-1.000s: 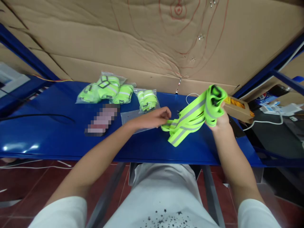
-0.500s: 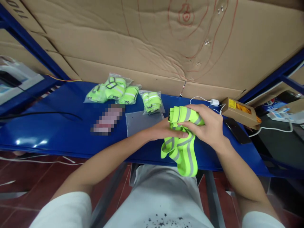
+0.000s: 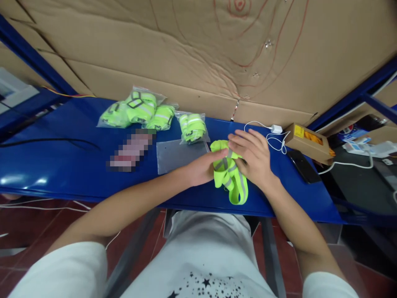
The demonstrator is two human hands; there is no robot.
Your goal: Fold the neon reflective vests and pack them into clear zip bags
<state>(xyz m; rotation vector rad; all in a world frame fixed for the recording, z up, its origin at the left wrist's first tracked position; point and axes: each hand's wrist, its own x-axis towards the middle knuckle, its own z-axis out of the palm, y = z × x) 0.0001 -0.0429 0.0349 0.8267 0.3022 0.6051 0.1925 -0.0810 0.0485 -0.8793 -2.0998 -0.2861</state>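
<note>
A neon yellow-green reflective strap (image 3: 240, 191) with grey stripes is partly folded into a bundle, its loose loops hanging down over the blue table. My left hand (image 3: 204, 167) grips the bundle from the left, thumb across its top. From the right, my right hand (image 3: 256, 159) closes over the folded part, fingers bent across it and hiding much of it. Just left of the bundle lies a flat clear plastic bag (image 3: 173, 156). A bagged strap roll (image 3: 194, 127) rests at that bag's far edge.
Several more bagged straps (image 3: 141, 109) sit against the cardboard wall (image 3: 155, 62). A blurred-out pinkish rectangle (image 3: 132, 151) lies on the blue table (image 3: 68, 155). To the right are a black phone (image 3: 303, 166), a white charger (image 3: 276, 129) with cable, and an open cardboard box (image 3: 308, 142).
My right hand has shifted its hold, its fingers now spread over the top of the bundle. The strap's loops hang shorter, and the view has moved slightly.
</note>
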